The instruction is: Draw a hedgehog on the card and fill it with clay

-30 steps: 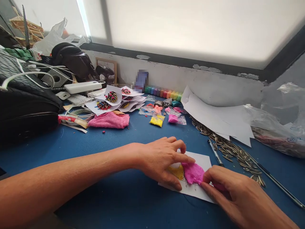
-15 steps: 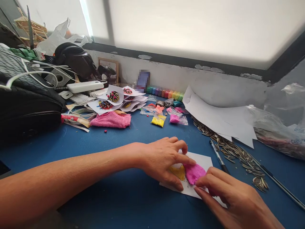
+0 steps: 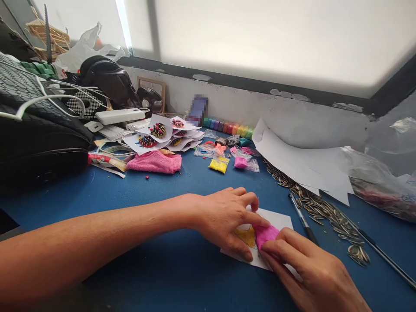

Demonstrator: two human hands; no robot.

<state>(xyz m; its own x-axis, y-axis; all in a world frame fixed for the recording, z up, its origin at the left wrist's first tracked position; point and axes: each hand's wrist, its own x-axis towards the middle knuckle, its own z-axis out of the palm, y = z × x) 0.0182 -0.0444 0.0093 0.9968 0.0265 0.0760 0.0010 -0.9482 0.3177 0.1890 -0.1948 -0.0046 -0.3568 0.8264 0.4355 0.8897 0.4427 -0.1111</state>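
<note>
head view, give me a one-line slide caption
Left grip and right grip at pink clay, beside yellow clay on white paper.

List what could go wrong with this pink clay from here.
The pink clay sits close beside the yellow patch, so pressing might smear one over the other.
The left hand appears to rest on the paper; if it lifted, the sheet could slide.
The pen lies near the right hand, which might knock it.
</note>
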